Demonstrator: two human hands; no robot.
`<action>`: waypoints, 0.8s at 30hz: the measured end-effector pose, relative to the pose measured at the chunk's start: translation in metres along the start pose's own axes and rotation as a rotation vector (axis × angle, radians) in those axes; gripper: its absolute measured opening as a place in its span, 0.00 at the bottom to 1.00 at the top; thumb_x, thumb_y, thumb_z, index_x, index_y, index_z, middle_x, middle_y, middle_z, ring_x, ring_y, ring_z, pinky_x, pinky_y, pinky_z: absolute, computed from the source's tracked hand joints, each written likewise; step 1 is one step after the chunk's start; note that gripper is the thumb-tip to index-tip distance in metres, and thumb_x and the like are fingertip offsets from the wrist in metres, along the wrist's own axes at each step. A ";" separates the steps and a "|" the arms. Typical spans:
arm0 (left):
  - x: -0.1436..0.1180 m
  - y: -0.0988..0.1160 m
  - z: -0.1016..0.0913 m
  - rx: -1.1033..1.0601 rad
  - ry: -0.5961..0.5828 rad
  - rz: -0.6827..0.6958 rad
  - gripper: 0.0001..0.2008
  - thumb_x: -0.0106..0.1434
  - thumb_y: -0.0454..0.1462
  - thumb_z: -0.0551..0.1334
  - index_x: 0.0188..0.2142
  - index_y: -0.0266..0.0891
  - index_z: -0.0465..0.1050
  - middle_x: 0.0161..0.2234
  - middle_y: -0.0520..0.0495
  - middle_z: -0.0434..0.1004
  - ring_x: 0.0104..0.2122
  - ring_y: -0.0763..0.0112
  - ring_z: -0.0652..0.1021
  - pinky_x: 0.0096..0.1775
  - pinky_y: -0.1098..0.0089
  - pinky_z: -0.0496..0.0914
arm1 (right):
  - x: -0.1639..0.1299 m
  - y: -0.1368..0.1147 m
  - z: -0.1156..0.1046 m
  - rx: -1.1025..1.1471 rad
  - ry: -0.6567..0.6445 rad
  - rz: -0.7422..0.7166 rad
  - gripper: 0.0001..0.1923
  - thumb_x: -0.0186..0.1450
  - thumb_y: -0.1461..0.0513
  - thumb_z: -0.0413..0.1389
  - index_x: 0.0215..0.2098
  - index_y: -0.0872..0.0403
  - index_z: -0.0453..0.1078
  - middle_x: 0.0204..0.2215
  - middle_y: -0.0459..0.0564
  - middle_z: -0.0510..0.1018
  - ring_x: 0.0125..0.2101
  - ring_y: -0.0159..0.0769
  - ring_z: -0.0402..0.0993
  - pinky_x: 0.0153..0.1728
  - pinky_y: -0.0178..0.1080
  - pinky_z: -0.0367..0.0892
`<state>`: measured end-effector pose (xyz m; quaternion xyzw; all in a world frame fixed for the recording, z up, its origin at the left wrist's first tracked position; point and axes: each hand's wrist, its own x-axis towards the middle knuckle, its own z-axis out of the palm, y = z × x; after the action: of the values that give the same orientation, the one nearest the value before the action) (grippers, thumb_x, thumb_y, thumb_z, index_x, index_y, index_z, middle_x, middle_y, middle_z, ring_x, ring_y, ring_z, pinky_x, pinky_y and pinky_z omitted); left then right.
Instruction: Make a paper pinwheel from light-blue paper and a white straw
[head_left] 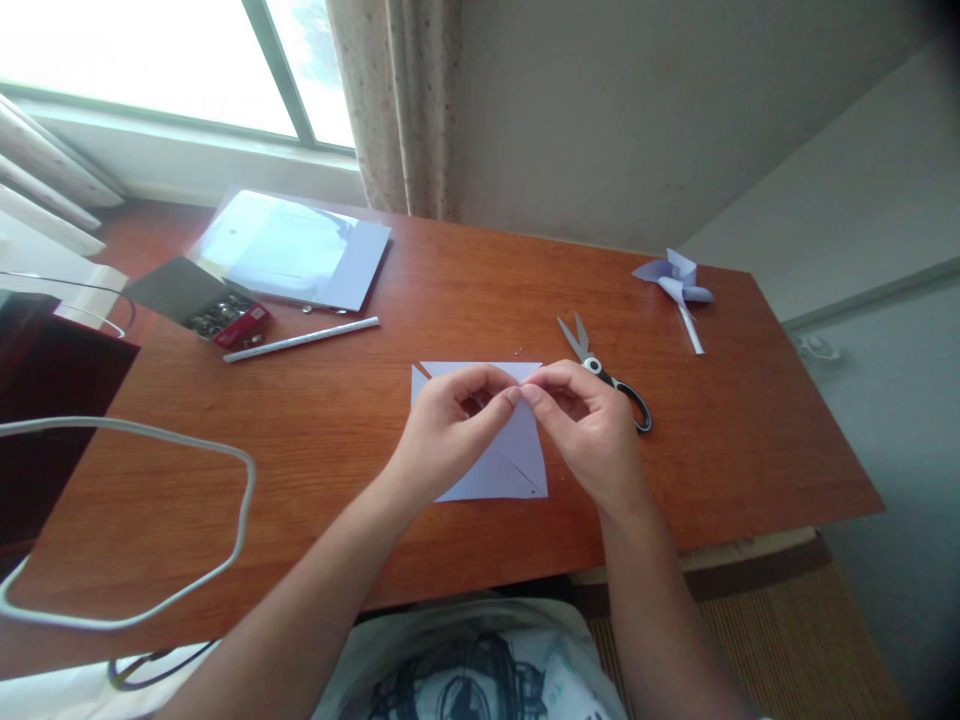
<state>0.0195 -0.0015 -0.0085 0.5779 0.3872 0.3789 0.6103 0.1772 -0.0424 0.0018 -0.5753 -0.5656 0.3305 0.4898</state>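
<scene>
A white square sheet of paper (489, 472) lies on the table in front of me, with slits cut in from its corners and a small dark hole near its lower right corner. Over its upper part, my left hand (461, 415) pinches thumb and forefinger together. My right hand (589, 425) makes a similar pinch, its fingertips meeting the left ones near the upper right corner. Whatever sits between the fingertips is too small or hidden to make out. Black-and-white scissors (592, 364) lie partly open just beyond my right hand.
A paper pinwheel (679, 285) lies at the far right of the wooden table (750, 440). To the left are a rolled paper stick (304, 340), an open box of small metal pieces (225, 315) and a clear folder (300, 245). A white cable (244, 500) loops at front left.
</scene>
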 end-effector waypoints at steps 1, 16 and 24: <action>0.000 0.000 0.000 -0.002 0.004 0.006 0.10 0.63 0.41 0.66 0.32 0.35 0.78 0.28 0.47 0.78 0.29 0.70 0.74 0.31 0.71 0.68 | 0.000 0.000 0.000 -0.003 0.004 -0.004 0.03 0.67 0.62 0.62 0.34 0.49 0.77 0.33 0.45 0.79 0.36 0.37 0.77 0.38 0.39 0.73; -0.003 0.000 0.001 0.245 0.106 0.194 0.06 0.64 0.36 0.65 0.31 0.36 0.79 0.25 0.50 0.77 0.25 0.74 0.72 0.28 0.73 0.65 | -0.002 -0.004 0.001 -0.055 -0.008 0.003 0.04 0.67 0.62 0.59 0.33 0.50 0.74 0.33 0.47 0.78 0.36 0.38 0.77 0.40 0.41 0.74; -0.006 0.003 0.002 0.351 0.141 0.282 0.06 0.64 0.34 0.65 0.31 0.38 0.79 0.26 0.51 0.77 0.25 0.74 0.72 0.30 0.73 0.66 | -0.003 -0.001 0.004 0.004 0.012 0.035 0.04 0.66 0.63 0.59 0.33 0.50 0.73 0.32 0.46 0.77 0.35 0.37 0.76 0.38 0.39 0.73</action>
<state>0.0194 -0.0074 -0.0053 0.6958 0.4042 0.4266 0.4130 0.1729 -0.0444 0.0008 -0.5862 -0.5518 0.3365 0.4884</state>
